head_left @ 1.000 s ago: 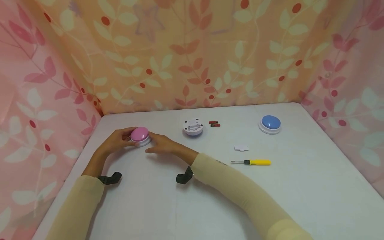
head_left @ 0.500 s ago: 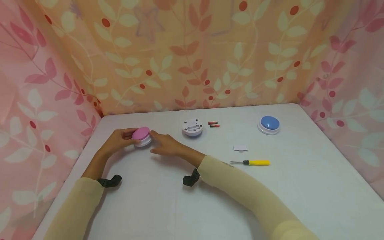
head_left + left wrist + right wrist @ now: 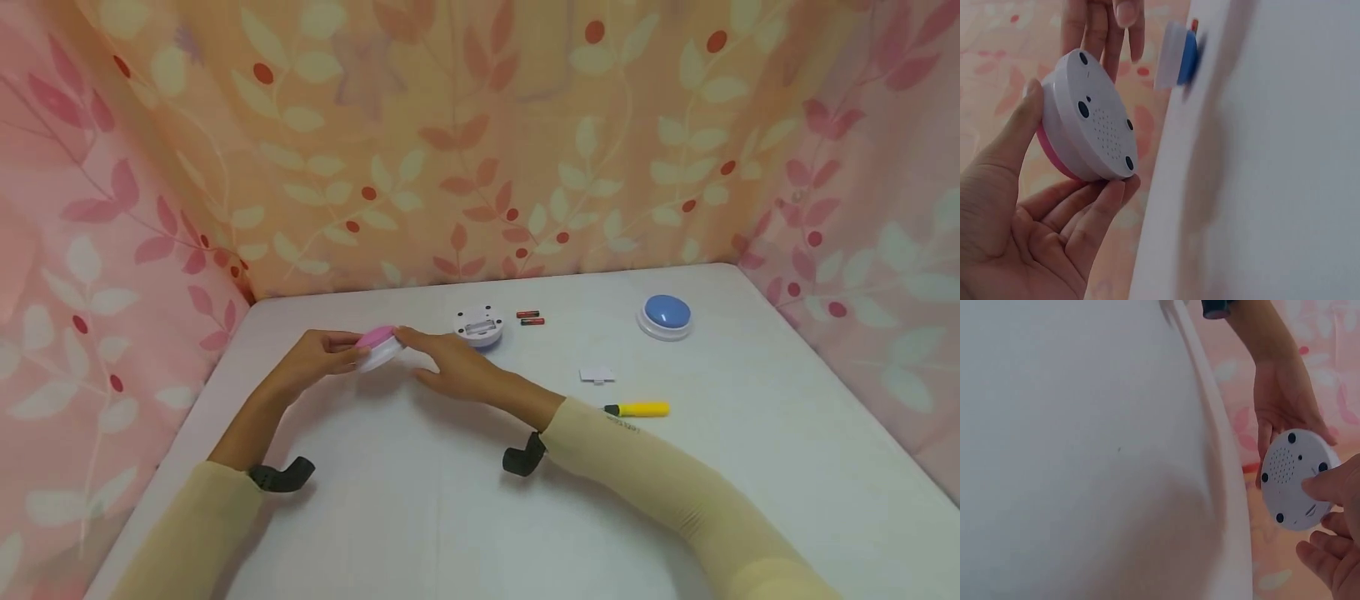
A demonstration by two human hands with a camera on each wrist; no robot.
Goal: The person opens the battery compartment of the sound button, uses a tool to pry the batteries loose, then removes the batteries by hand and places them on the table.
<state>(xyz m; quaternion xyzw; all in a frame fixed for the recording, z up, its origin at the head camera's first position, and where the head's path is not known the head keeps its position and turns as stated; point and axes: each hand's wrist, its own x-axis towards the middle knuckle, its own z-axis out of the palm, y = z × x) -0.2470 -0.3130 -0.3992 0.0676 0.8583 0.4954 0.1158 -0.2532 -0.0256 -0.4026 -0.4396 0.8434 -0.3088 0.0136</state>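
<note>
My left hand (image 3: 321, 360) grips a round push button (image 3: 381, 348) with a pink dome and white base. The button is tilted and held off the table. Its white underside (image 3: 1107, 119), with dark feet and a speaker grille, shows in the left wrist view. The right hand (image 3: 465, 367) is at the button's right side, its forefinger touching or very near the edge, while its thumb stands apart. In the right wrist view the right thumb (image 3: 1322, 486) overlaps the underside; I cannot tell whether it touches. Behind the right hand, another button (image 3: 483, 335) lies upside down with its battery compartment uncovered.
Two red batteries (image 3: 529, 318) lie behind the right hand. A blue-domed button (image 3: 666, 314) stands upright at the back right. Nearer are a white battery cover (image 3: 597, 374) and a yellow-handled screwdriver (image 3: 643, 409), its tip partly hidden by the right sleeve. Patterned curtains (image 3: 480, 150) surround the white table (image 3: 420, 517).
The left hand has lifted the pink button off the table, moved it right and tilted it. The right hand has shifted right beside it, and its sleeve now partly covers the screwdriver's shaft.
</note>
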